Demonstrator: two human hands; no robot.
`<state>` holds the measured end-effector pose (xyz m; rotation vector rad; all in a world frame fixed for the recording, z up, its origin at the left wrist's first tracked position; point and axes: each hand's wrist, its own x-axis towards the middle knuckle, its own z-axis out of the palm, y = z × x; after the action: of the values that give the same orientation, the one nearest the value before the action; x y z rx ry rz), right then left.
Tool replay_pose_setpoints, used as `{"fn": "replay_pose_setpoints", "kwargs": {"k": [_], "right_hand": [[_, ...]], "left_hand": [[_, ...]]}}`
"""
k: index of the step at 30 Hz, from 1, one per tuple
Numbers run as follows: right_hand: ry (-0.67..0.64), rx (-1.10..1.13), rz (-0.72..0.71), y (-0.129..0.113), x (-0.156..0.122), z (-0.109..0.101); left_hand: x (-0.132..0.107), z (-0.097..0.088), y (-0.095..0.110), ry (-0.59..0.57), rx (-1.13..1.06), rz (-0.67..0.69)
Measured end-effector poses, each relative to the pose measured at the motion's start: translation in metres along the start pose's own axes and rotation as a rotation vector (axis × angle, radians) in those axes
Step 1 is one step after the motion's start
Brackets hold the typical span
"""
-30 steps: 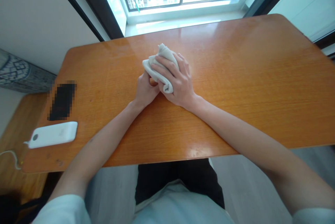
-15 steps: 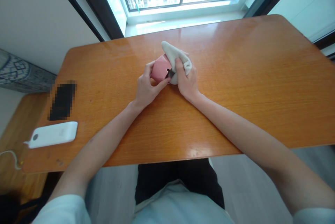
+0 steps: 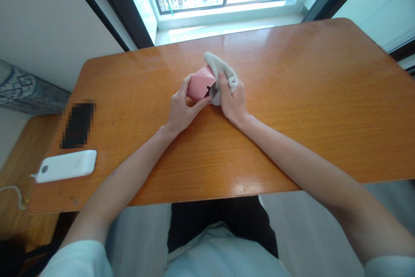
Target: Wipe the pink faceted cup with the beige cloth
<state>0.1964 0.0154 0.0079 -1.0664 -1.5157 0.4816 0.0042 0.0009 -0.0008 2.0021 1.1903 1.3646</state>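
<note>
Pinching a pink box (image 3: 200,83) near the desk (image 3: 308,95)'s far edge, the left hand (image 3: 181,110) faces the right hand (image 3: 234,103), whose fingers are clenched on a grey cloth (image 3: 220,69) pressed against it, and the faint mark on the white charger (image 3: 66,166) is unreadable.

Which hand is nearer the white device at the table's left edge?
Left. The left hand holds the pink object on the side toward the white device; the right hand, gripping the cloth, sits beyond it, farther away.
</note>
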Motion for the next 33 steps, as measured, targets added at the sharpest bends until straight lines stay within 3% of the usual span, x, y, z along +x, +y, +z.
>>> {"fn": "replay_pose_setpoints", "kwargs": {"k": [4,8,14,18,23,33], "right_hand": [[-0.128,-0.188,-0.264,-0.009,-0.004,-0.006],[-0.22,-0.349,-0.377,-0.019,-0.01,-0.007],[-0.282,-0.336,-0.561,-0.021,-0.013,0.0],[-0.298,-0.362,-0.563,-0.019,-0.015,0.003],[-0.184,-0.35,-0.544,-0.018,-0.018,0.007],[-0.115,-0.191,-0.265,-0.006,-0.002,0.0]], "left_hand": [[0.0,0.0,0.001,-0.002,-0.031,-0.017],[-0.002,0.0,-0.003,0.008,-0.031,-0.039],[-0.004,-0.002,-0.012,0.002,0.011,-0.07],[-0.003,-0.003,-0.01,-0.029,0.014,-0.067],[-0.003,0.0,-0.004,0.043,0.021,-0.095],[0.001,0.001,0.002,-0.012,-0.038,-0.007]]}}
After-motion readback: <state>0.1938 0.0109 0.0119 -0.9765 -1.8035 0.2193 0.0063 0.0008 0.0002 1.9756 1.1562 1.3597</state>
